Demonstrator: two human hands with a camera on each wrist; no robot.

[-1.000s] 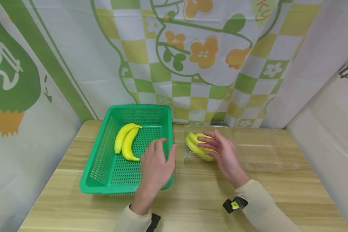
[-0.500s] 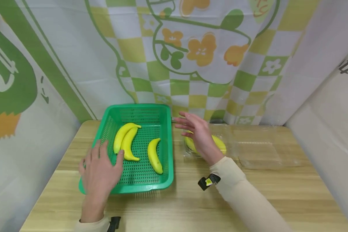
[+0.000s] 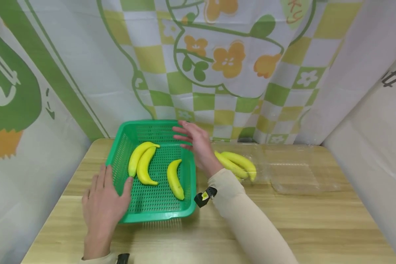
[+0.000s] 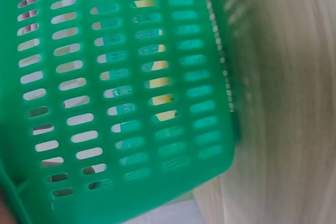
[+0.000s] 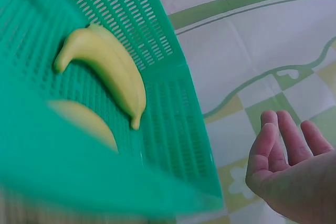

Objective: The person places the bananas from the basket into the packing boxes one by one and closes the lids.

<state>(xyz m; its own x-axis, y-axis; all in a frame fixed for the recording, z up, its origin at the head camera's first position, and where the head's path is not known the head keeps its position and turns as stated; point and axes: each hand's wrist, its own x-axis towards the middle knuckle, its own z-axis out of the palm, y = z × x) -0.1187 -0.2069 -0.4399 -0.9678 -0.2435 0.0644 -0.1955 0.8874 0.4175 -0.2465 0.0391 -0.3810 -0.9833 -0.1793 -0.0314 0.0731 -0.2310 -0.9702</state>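
A green plastic basket [image 3: 158, 217] with slotted walls stands on the table. Inside lie two bananas [image 3: 146, 165] side by side at the left and a single banana [image 3: 175, 180] at the right. My left hand [image 3: 106, 205] is at the basket's left rim, its fingers extended along it. Over the back right rim is my right hand [image 3: 199, 146], fingers loosely spread with nothing held. The right wrist view shows that hand [image 5: 289, 166] beside the basket's far wall. From the left wrist, the basket's slotted side [image 4: 131, 198] fills the view; the left hand is almost wholly hidden there.
Right of the basket, a clear plastic clamshell box [image 3: 293, 176] lies opened out, with several bananas [image 3: 241, 163] in its left half. Behind the wooden table [image 3: 283, 234] hangs a patterned curtain [image 3: 227, 84], and fabric walls flank both sides.
My left hand has moved from over the basket's right part to its left rim. My right hand has shifted left from the boxed bananas to the basket's right rim, uncovering those bananas.
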